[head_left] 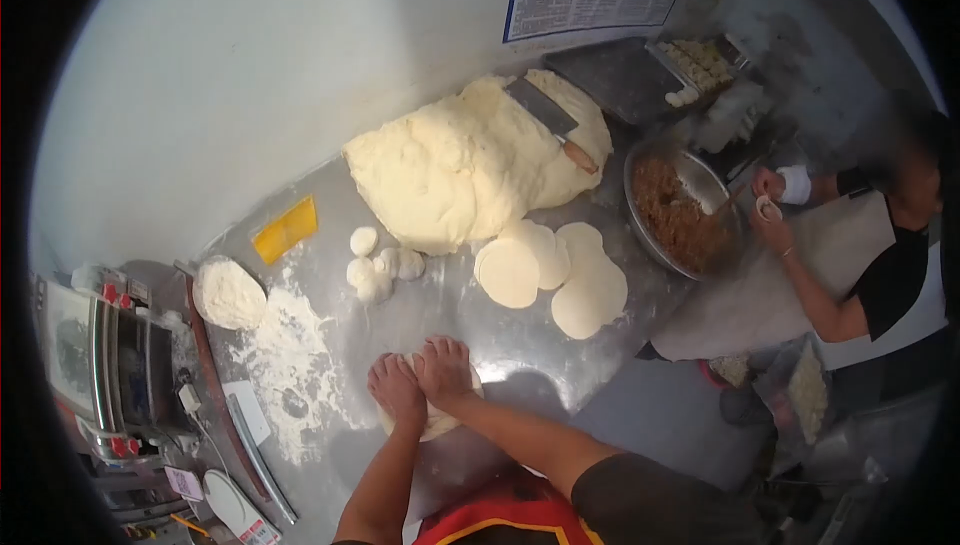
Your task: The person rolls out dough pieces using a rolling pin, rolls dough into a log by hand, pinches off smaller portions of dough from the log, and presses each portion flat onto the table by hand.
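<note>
My left hand (397, 386) and my right hand (446, 372) are side by side, pressing down on a piece of dough (440, 427) near the table's front edge. Their fingers curl over its far side, and the hands hide much of it. Beyond them sit several small dough balls (374, 275) and flat round dough sheets (515, 263), some overlapping. A large mound of dough (450, 160) fills the back of the table, with a wooden-handled cleaver (545, 110) lying on top.
Loose flour (297, 375) covers the steel table's left part, near a flour bowl (230, 292) and a yellow scraper (285, 229). On the right, a co-worker (850, 255) holds a small wrapper beside a metal bowl of filling (665, 210). A machine (110, 365) stands far left.
</note>
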{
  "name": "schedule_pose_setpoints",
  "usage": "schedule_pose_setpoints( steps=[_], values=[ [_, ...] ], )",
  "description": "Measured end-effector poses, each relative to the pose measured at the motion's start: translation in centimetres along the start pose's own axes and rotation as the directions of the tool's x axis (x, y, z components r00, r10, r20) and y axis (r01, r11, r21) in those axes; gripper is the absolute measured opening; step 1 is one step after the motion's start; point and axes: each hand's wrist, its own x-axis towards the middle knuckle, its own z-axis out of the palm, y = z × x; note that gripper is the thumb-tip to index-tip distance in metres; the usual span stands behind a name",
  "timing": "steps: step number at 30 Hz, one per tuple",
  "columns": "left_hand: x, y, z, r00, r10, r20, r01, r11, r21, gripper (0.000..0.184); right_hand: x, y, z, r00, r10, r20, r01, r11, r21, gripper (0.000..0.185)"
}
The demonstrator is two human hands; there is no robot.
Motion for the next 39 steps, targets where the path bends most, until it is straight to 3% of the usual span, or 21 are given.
schedule_pose_setpoints(
  steps=[2,5,8,9,11,13,14,15,17,19,23,26,27,30,32,33,34,36,37,38,39],
  values=[
    [1.6,-0.1,0.6,0.989,0.064,-0.131,-0.063,0.998,0.013,0.019,1.5,0.0,1.3,0.994,0.009,-0.105,-0.014,0.999,-0.049,0.027],
    [2.8,-1.0,1.0,0.975,0.164,-0.153,-0.168,0.986,-0.016,0.027,2.7,-0.2,1.4,0.999,0.027,-0.03,-0.029,0.999,-0.04,0.027],
    [3.9,-5.5,2.9,0.957,0.154,0.248,-0.129,0.985,-0.113,0.028,1.5,1.6,3.1,0.956,-0.121,0.265,0.102,0.991,0.087,0.028],
    [3.2,-4.4,0.4,0.946,0.03,0.322,0.072,0.951,-0.3,0.028,1.3,1.4,1.2,0.93,-0.136,0.341,0.115,0.99,0.08,0.029],
    [-0.3,-1.7,-7.3,0.828,-0.164,0.536,0.487,0.685,-0.542,0.028,-0.5,-0.8,-5.0,0.848,-0.157,0.506,0.132,0.988,0.085,0.031],
    [-5.1,-1.6,-5.8,0.961,0.023,0.275,0.077,0.935,-0.347,0.028,-4.4,-3.9,-9.3,0.92,-0.116,0.373,0.098,0.993,0.068,0.033],
    [-6.9,-1.6,-4.6,0.974,0.168,0.154,-0.136,0.971,-0.195,0.028,-5.4,-4.4,-10.3,0.951,-0.102,0.293,0.089,0.994,0.055,0.035],
    [-8.6,-2.1,-3.2,0.967,0.256,-0.008,-0.255,0.96,-0.112,0.028,-6.6,-3.9,-9.9,0.973,-0.188,0.134,0.181,0.981,0.067,0.033],
    [-10.1,-3.4,-0.8,0.841,0.453,-0.296,-0.438,0.891,0.118,0.028,-8.1,-2.6,-8.1,0.92,-0.339,-0.199,0.355,0.933,0.054,0.03],
    [-8.2,-2.9,-0.3,0.878,0.413,-0.241,-0.404,0.91,0.088,0.028,-6.4,-1.6,-7.0,0.914,-0.377,-0.153,0.369,0.926,-0.075,0.025],
    [-3.0,-2.6,0.4,0.983,0.178,0.054,-0.181,0.982,0.06,0.025,-2.1,-0.4,-3.1,0.961,-0.274,-0.047,0.277,0.959,0.067,0.021],
    [0.8,-1.5,-0.1,0.99,0.128,0.063,-0.131,0.99,0.048,0.022,1.1,0.1,-0.7,0.981,-0.141,0.132,0.143,0.99,-0.003,0.021],
    [1.8,-1.2,0.0,0.981,0.179,-0.07,-0.175,0.983,0.055,0.022,2.1,0.1,-0.4,0.985,-0.137,0.101,0.14,0.99,-0.026,0.02],
    [4.2,-0.2,-0.5,0.995,0.1,0.002,-0.1,0.994,0.048,0.028,4.8,-0.3,-0.1,0.991,-0.136,0.004,0.136,0.989,-0.055,0.021],
    [5.3,-1.3,0.6,0.985,0.148,0.083,-0.156,0.984,0.089,0.034,5.1,0.0,1.1,0.991,-0.12,-0.059,0.119,0.993,-0.024,0.022],
    [5.4,-2.2,0.6,0.977,0.172,0.126,-0.186,0.976,0.111,0.037,4.2,0.5,1.7,0.985,-0.16,0.064,0.157,0.986,0.048,0.021],
    [5.6,-2.8,-0.6,0.968,0.082,0.237,-0.046,0.987,-0.152,0.04,4.3,1.2,1.9,0.961,-0.214,0.173,0.196,0.974,0.118,0.021],
    [5.2,-3.8,-3.6,0.868,0.004,0.496,0.318,0.764,-0.561,0.044,3.6,1.0,0.5,0.899,-0.26,0.352,0.209,0.962,0.176,0.022],
    [3.9,-2.3,-6.7,0.878,0.026,0.478,0.144,0.938,-0.315,0.045,2.7,-0.3,-3.0,0.872,-0.242,0.426,0.19,0.968,0.161,0.023],
    [2.0,-1.2,-6.4,0.939,0.062,0.338,0.05,0.948,-0.315,0.042,1.5,-1.0,-5.3,0.834,-0.219,0.506,0.165,0.975,0.149,0.025],
    [-1.1,-0.6,-5.9,0.975,0.096,0.201,-0.034,0.956,-0.292,0.04,-0.7,-1.1,-5.8,0.911,-0.243,0.334,0.202,0.967,0.153,0.026]
  ],
)
